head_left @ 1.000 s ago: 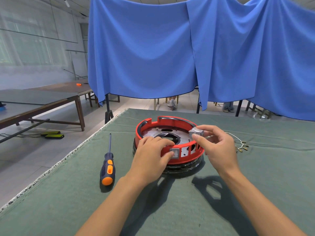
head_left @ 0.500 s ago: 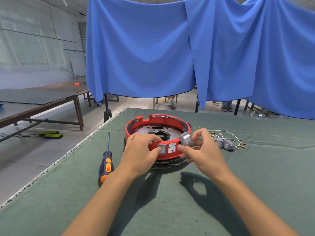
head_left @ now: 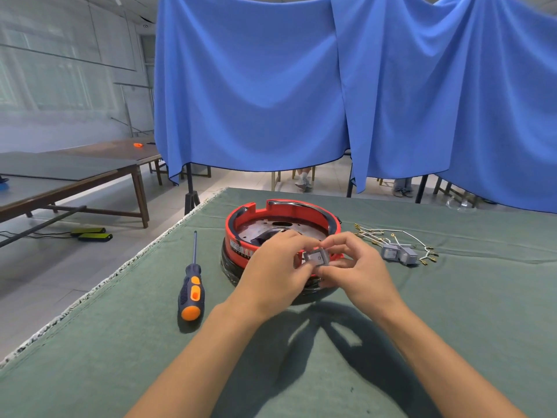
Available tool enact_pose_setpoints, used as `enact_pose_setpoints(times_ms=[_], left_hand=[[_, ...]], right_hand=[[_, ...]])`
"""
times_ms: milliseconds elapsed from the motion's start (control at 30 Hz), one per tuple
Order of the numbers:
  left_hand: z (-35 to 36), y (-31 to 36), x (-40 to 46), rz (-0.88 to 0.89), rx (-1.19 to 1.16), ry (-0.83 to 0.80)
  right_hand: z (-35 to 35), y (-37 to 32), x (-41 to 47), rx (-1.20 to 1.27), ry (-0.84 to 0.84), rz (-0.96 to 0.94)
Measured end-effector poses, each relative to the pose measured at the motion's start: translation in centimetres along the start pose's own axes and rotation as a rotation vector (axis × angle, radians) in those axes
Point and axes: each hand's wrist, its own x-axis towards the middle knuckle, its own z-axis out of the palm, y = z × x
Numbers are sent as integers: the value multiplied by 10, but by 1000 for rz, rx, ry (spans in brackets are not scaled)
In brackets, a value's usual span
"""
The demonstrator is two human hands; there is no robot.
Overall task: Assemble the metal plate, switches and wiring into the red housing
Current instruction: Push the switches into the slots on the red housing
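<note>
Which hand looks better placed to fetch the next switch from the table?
Right, probably. The spare switches lie beside the right hand, with the housing between them and the left hand. Both hands currently pinch one switch.

A dull green cloth (head_left: 452, 312) is covering the desk. The housing (head_left: 297, 211) is showing bright red, its metal plate (head_left: 256, 229) a rusty grey-brown. The switch (head_left: 315, 257) is looking pale grey. At left, the screwdriver (head_left: 193, 289) is wearing dark blue with orange patches. Far behind, plain blue curtains (head_left: 250, 86) are hanging.
</note>
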Motion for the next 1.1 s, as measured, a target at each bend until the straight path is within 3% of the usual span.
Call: enact_pose_setpoints(times_ms=[267,400,567,667,767,833,1033,1100], left_hand=[[4,3,4,-154,-179,191],[10,4,4,-317,-417,304],[16,9,3,-354,-498,224],[16,12,1,-303,-382,234],[13,10,-3,-185,52,321],[10,4,-4,-152,219,337],[6,-16,-4,-234,353,106],[7,-18,-5,-232,348,94]], right_hand=[[4,0,1,376,16,103],[6,0,3,537,86,174],[9,-6,2,577,87,142],[9,-5,2,465,147,128],[9,1,0,75,255,-1],[11,4,-4,-155,272,-100],[19,14,-9,-345,258,-166],[18,17,-9,-396,252,-149]])
